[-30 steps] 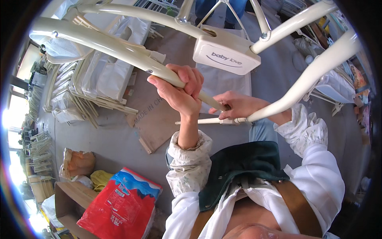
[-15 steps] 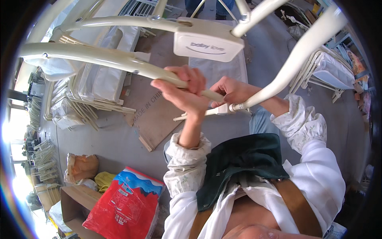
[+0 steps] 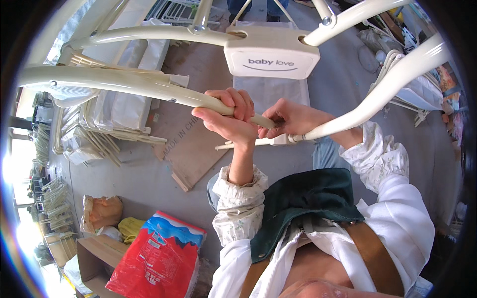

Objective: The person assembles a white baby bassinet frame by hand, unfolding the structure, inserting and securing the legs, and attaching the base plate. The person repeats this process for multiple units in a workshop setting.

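A cream metal tube slants in from the left, part of a larger tubular frame. My left hand is closed around it close to its lower end. Right at that tube end, my right hand has its fingers pinched together; whether they grip the end itself or something small is hidden. A second cream tube curves down from the upper right, passing in front of my right wrist. Its lower end meets a small white fitting just below my right hand. Above both hands, a cream plastic block joins other tubes of the frame.
Stacks of folded cream frames with white fabric stand at the left, more at the right. Flat brown cardboard lies on the grey floor. Lower left are a red bag and an open carton. Another person's legs show at the top.
The plastic block and the right-hand curved tube sit a little farther right in view. My left hand keeps its hold on the tube; my right fingers have shifted slightly at its end.
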`<state>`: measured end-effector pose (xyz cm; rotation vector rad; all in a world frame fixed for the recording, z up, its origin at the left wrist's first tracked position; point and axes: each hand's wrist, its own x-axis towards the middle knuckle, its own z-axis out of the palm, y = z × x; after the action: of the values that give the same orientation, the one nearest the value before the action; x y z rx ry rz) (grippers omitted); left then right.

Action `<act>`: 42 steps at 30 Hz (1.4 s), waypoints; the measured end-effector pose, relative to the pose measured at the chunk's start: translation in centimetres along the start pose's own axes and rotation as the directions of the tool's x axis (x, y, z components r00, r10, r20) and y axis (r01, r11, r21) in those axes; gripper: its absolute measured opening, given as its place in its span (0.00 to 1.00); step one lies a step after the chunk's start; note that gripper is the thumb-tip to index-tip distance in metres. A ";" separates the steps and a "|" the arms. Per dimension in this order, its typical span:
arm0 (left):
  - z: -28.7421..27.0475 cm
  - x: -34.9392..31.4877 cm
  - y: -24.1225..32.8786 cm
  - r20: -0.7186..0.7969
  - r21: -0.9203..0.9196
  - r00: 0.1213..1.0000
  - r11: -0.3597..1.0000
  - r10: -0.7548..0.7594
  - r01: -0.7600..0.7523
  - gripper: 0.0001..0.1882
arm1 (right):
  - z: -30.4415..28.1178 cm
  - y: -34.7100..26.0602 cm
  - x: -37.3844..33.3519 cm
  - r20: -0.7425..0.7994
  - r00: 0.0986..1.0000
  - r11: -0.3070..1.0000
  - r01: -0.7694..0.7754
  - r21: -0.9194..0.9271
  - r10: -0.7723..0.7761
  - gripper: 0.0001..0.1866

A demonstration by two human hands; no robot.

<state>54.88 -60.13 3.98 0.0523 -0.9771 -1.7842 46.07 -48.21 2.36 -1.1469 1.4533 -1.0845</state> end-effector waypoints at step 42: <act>-1.0 -1.5 -0.7 0.198 -0.003 0.980 1.000 0.009 -0.009 0.31 | 0.2 -0.2 -9.0 -0.468 0.615 0.448 0.786 0.426 -0.634 0.37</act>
<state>55.47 -59.44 2.27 -0.1333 -1.1152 -1.8069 47.21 -39.43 3.87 -1.1816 0.5919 -2.1842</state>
